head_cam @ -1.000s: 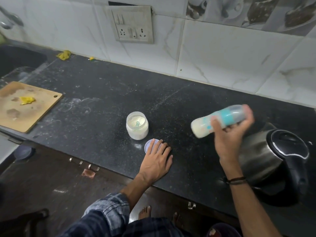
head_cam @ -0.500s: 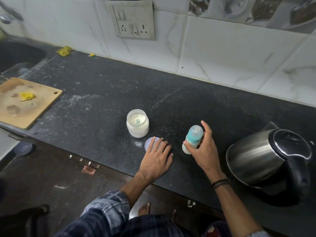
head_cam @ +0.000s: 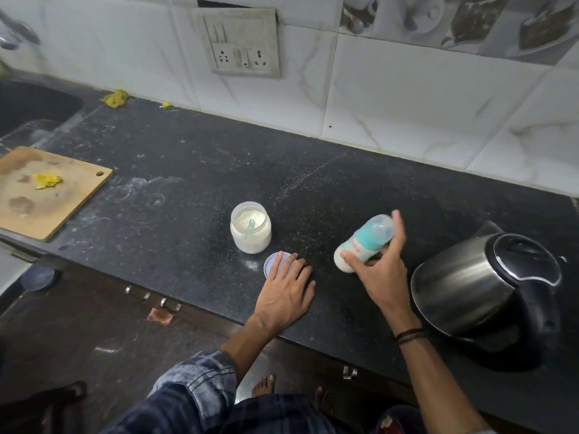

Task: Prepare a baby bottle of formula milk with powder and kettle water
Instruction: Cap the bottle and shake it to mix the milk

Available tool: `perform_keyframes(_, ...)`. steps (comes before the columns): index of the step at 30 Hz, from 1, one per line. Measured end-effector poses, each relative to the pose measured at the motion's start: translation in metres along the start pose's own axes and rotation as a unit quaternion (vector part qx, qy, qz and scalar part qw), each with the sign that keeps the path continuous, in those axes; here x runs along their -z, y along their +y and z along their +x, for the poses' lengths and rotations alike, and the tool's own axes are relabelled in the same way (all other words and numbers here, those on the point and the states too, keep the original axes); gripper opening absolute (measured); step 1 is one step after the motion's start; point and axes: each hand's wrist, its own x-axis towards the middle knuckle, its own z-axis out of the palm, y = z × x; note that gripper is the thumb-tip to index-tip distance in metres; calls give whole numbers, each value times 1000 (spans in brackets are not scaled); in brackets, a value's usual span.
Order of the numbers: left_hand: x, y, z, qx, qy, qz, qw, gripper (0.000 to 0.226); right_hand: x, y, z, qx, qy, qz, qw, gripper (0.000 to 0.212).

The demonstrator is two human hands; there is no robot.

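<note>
Plastic bottle [head_cam: 365, 242], full, light, likely slick: your right hand [head_cam: 379, 272] curls round its middle, a sound grip. Left hand [head_cam: 288, 291] lies flat on lid [head_cam: 273, 261].

Black counter [head_cam: 194, 170]: cutting board [head_cam: 62, 198] left, open powder jar [head_cam: 250, 236], lid [head_cam: 272, 263], kettle [head_cam: 470, 286] right.

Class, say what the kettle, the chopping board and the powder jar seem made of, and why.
Kettle: probably brushed stainless steel, from its grey streaked sheen. Chopping board: matt wood, tan and stained. Powder jar: clear plastic or glass; powder shows through.
</note>
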Motion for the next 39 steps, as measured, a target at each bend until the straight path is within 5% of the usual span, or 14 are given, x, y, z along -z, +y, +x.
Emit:
perform_keyframes(3,-2,1,0,1,9,-5,1000,40,7,-29,0,14,98,228,969,123)
perform_keyframes(5,-3,1,0,-1,16,-6,1000,39,5,-48,-6,19,101,279,955,117)
perform_keyframes(11,5,3,2,3,6,-2,1000,39,22,-75,5,31,158,325,932,113)
perform_keyframes(16,12,4,1,-6,4,1,1000,40,32,-86,12,74,84,276,955,104)
perform_keyframes(19,13,5,2,2,4,6,1000,40,39,-91,17,40,158,341,926,109)
perform_keyframes(23,12,4,0,-8,7,6,1000,38,36,-88,15,58,61,271,959,98)
perform_keyframes(26,12,5,2,-2,7,7,1000,37,38,-86,22,-1,150,340,928,98)
perform_keyframes(30,13,4,0,-6,4,4,1000,39,32,-82,19,1,66,267,962,92)
perform_keyframes(34,13,6,2,4,6,3,1000,39,38,-77,28,-40,166,342,924,92)
perform_keyframes(37,11,4,0,-3,8,2,1000,38,34,-75,24,-15,77,271,959,89)
perform_keyframes(39,11,4,2,0,10,2,1000,38,39,-72,26,-13,125,307,943,86)
